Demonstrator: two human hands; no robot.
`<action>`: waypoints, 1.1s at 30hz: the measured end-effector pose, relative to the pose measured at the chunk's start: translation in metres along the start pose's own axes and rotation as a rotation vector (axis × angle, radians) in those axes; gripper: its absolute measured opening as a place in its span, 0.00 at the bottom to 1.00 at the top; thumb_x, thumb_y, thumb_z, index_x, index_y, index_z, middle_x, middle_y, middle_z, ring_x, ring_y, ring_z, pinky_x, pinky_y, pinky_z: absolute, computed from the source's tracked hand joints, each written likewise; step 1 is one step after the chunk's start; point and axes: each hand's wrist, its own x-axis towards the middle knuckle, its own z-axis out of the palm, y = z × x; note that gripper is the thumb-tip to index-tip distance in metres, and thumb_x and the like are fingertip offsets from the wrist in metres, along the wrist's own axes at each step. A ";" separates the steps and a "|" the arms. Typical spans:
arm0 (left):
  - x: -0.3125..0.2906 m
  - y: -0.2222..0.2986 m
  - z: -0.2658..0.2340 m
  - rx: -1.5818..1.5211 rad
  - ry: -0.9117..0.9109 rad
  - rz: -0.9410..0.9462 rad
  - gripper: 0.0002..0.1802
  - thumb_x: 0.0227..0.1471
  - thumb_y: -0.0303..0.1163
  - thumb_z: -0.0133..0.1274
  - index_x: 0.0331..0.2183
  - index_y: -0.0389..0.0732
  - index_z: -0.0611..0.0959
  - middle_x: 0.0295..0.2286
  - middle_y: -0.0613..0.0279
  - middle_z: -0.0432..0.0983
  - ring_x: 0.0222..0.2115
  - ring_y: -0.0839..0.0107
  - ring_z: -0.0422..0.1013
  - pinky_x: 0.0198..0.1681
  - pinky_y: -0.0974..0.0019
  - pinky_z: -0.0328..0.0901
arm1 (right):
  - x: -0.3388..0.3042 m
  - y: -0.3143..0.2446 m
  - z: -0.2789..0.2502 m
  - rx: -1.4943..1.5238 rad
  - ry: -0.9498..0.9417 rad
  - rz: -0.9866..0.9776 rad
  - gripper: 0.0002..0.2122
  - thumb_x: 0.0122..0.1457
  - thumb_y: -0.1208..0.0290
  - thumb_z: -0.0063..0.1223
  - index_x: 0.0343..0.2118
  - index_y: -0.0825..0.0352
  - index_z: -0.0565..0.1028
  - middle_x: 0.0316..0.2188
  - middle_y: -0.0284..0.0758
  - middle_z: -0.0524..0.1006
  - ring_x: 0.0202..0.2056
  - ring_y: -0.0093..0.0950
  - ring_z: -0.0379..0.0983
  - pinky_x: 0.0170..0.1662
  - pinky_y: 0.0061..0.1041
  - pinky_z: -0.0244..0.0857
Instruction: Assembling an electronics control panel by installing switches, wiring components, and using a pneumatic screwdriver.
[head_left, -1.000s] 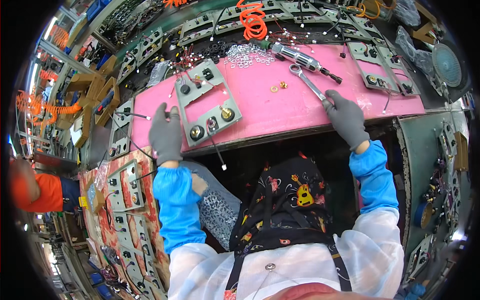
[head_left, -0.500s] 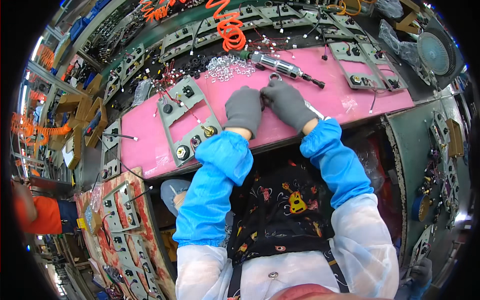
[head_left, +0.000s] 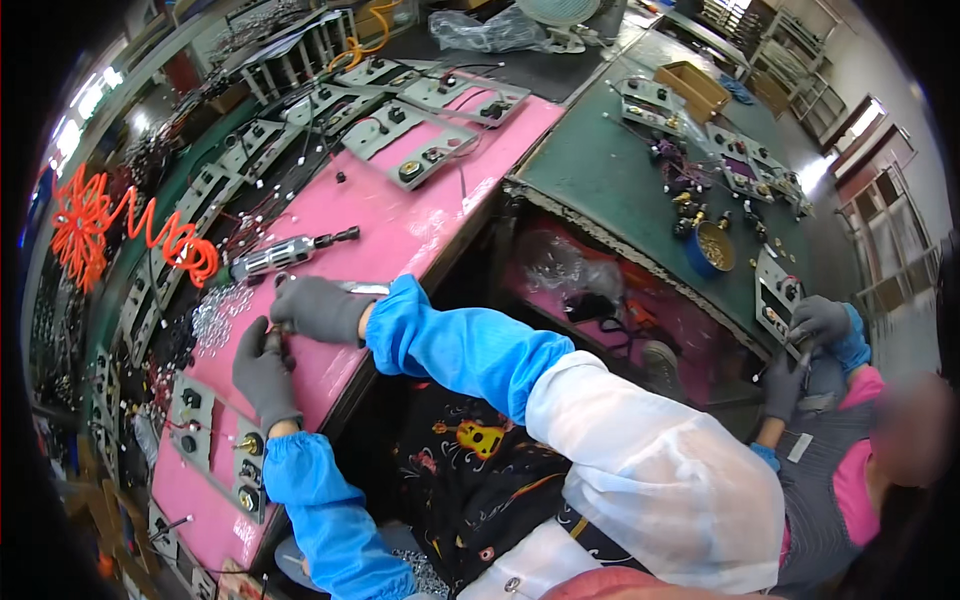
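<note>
Left hand [head_left: 265,372]: grey glove, blue sleeve cover, fingers curled over a small part at the near edge of the pink worktop [head_left: 400,235]; the part itself was too hidden to identify, and whether the fingers actually clamped it could not be told.

Right hand [head_left: 318,310]: grey glove, blue sleeve over a white coat arm, resting knuckles-up on the worktop, just beside the left hand, the two nearly touching. It lay over one end of a flat metal wrench [head_left: 362,289], whose free end showed past the glove; the grip was not visible, so clamped or merely resting could not be told.

Pneumatic screwdriver [head_left: 285,254]: silver body, dark tip, lying on its side on the worktop just beyond the right hand, apart from it.

Heap of small shiny metal parts [head_left: 215,310]: on the worktop, left of both hands.

Grey metal panel [head_left: 215,448] with round knobs and sockets: flat on the worktop, near the left forearm.

Orange coiled hose [head_left: 130,228]: at the far left, beyond the worktop.

Further grey panels [head_left: 432,155]: laid out at the worktop's far end.

Green worktop [head_left: 620,185]: to the right, carrying a blue round dish [head_left: 712,250] of small brass pieces and a cardboard box [head_left: 692,88].

Co-worker's gloved hands [head_left: 800,350]: at the green worktop's right edge, on another panel, well apart from the person's own.
</note>
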 end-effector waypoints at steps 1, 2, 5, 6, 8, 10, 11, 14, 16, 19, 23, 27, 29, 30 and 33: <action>0.001 -0.004 0.001 0.035 -0.020 0.017 0.13 0.57 0.29 0.53 0.44 0.40 0.83 0.28 0.65 0.78 0.23 0.79 0.69 0.22 0.74 0.63 | -0.001 0.001 0.000 -0.005 -0.002 -0.021 0.06 0.48 0.71 0.57 0.30 0.61 0.78 0.32 0.39 0.76 0.35 0.40 0.75 0.38 0.40 0.69; 0.001 -0.007 0.004 0.069 -0.037 0.035 0.14 0.56 0.29 0.53 0.45 0.40 0.82 0.29 0.63 0.79 0.24 0.77 0.71 0.23 0.72 0.65 | -0.002 0.005 -0.001 -0.009 -0.005 -0.042 0.06 0.48 0.71 0.57 0.31 0.61 0.78 0.32 0.38 0.76 0.36 0.40 0.75 0.38 0.39 0.70; 0.010 -0.030 0.002 0.319 0.020 0.290 0.16 0.56 0.30 0.54 0.47 0.39 0.81 0.32 0.58 0.81 0.27 0.70 0.75 0.28 0.66 0.67 | -0.002 0.000 -0.004 -0.160 -0.066 -0.030 0.06 0.49 0.72 0.56 0.32 0.61 0.78 0.33 0.37 0.76 0.36 0.39 0.75 0.39 0.38 0.71; 0.009 -0.026 0.006 0.423 0.049 0.417 0.17 0.55 0.31 0.54 0.47 0.40 0.81 0.33 0.57 0.82 0.28 0.67 0.76 0.30 0.63 0.68 | -0.003 -0.001 -0.004 -0.185 -0.047 -0.021 0.06 0.49 0.72 0.55 0.31 0.61 0.79 0.32 0.37 0.76 0.36 0.39 0.75 0.40 0.37 0.71; 0.005 -0.015 0.007 0.635 0.046 0.388 0.16 0.55 0.32 0.53 0.46 0.43 0.81 0.35 0.54 0.81 0.32 0.61 0.77 0.34 0.59 0.68 | -0.003 -0.005 -0.002 -0.193 -0.031 0.026 0.05 0.49 0.72 0.55 0.30 0.61 0.79 0.32 0.37 0.76 0.36 0.39 0.75 0.39 0.37 0.71; -0.001 0.007 0.005 0.811 0.027 0.345 0.15 0.55 0.34 0.52 0.45 0.46 0.82 0.35 0.53 0.81 0.34 0.57 0.77 0.35 0.56 0.68 | -0.003 -0.010 -0.001 -0.175 -0.015 0.051 0.05 0.49 0.73 0.55 0.30 0.61 0.79 0.32 0.38 0.77 0.35 0.41 0.76 0.38 0.38 0.71; -0.002 0.016 0.005 0.877 0.008 0.317 0.14 0.55 0.35 0.52 0.44 0.48 0.83 0.35 0.53 0.81 0.34 0.55 0.77 0.35 0.55 0.68 | -0.002 -0.011 -0.001 -0.156 -0.006 0.053 0.06 0.49 0.74 0.54 0.31 0.61 0.80 0.33 0.39 0.77 0.35 0.41 0.77 0.38 0.38 0.71; 0.001 0.023 0.007 0.958 -0.052 0.296 0.14 0.53 0.34 0.51 0.41 0.50 0.84 0.33 0.53 0.80 0.34 0.54 0.77 0.35 0.55 0.68 | -0.002 -0.005 -0.002 -0.116 0.001 0.076 0.07 0.49 0.73 0.54 0.31 0.60 0.80 0.33 0.39 0.78 0.35 0.42 0.77 0.37 0.39 0.71; 0.002 0.026 0.005 0.998 -0.064 0.288 0.14 0.52 0.34 0.51 0.40 0.50 0.85 0.32 0.53 0.81 0.33 0.54 0.77 0.34 0.54 0.68 | -0.001 -0.003 -0.001 -0.081 0.004 0.082 0.07 0.49 0.72 0.55 0.31 0.60 0.80 0.33 0.40 0.78 0.34 0.42 0.77 0.37 0.39 0.71; 0.001 0.033 0.009 1.060 -0.059 0.264 0.14 0.50 0.32 0.51 0.39 0.49 0.86 0.31 0.53 0.81 0.33 0.54 0.77 0.34 0.55 0.69 | -0.001 0.000 0.001 -0.047 0.014 0.080 0.07 0.49 0.71 0.55 0.31 0.59 0.81 0.33 0.40 0.77 0.34 0.41 0.77 0.37 0.40 0.70; 0.005 0.041 0.013 1.109 -0.089 0.237 0.13 0.49 0.32 0.51 0.37 0.47 0.86 0.31 0.51 0.80 0.33 0.54 0.77 0.34 0.55 0.69 | -0.002 -0.003 -0.002 -0.071 -0.006 0.082 0.07 0.49 0.70 0.56 0.31 0.59 0.81 0.32 0.39 0.78 0.35 0.41 0.76 0.38 0.40 0.69; 0.006 0.039 0.011 1.051 -0.098 0.238 0.13 0.48 0.33 0.53 0.37 0.46 0.86 0.31 0.50 0.80 0.33 0.54 0.77 0.35 0.56 0.69 | -0.008 0.001 -0.010 -0.001 0.019 -0.010 0.07 0.49 0.68 0.56 0.32 0.59 0.81 0.31 0.38 0.78 0.36 0.41 0.76 0.39 0.40 0.69; 0.001 0.034 0.010 0.983 -0.055 0.270 0.13 0.48 0.35 0.54 0.37 0.46 0.86 0.31 0.50 0.80 0.32 0.54 0.77 0.35 0.56 0.69 | -0.007 0.002 -0.011 -0.030 -0.027 0.017 0.07 0.49 0.68 0.57 0.32 0.59 0.80 0.32 0.36 0.77 0.38 0.39 0.74 0.40 0.39 0.69; -0.002 0.030 0.006 0.950 -0.022 0.275 0.13 0.48 0.36 0.55 0.37 0.46 0.86 0.31 0.50 0.80 0.32 0.54 0.77 0.35 0.57 0.69 | -0.005 -0.002 -0.008 -0.039 -0.058 0.019 0.07 0.49 0.68 0.57 0.33 0.59 0.79 0.33 0.35 0.76 0.39 0.38 0.74 0.41 0.38 0.69; 0.004 0.004 -0.006 0.717 0.017 0.258 0.14 0.48 0.40 0.58 0.37 0.44 0.86 0.29 0.51 0.81 0.30 0.55 0.77 0.34 0.58 0.68 | -0.003 -0.004 -0.003 0.001 -0.013 -0.042 0.08 0.49 0.70 0.55 0.34 0.59 0.79 0.33 0.36 0.77 0.39 0.39 0.74 0.41 0.39 0.68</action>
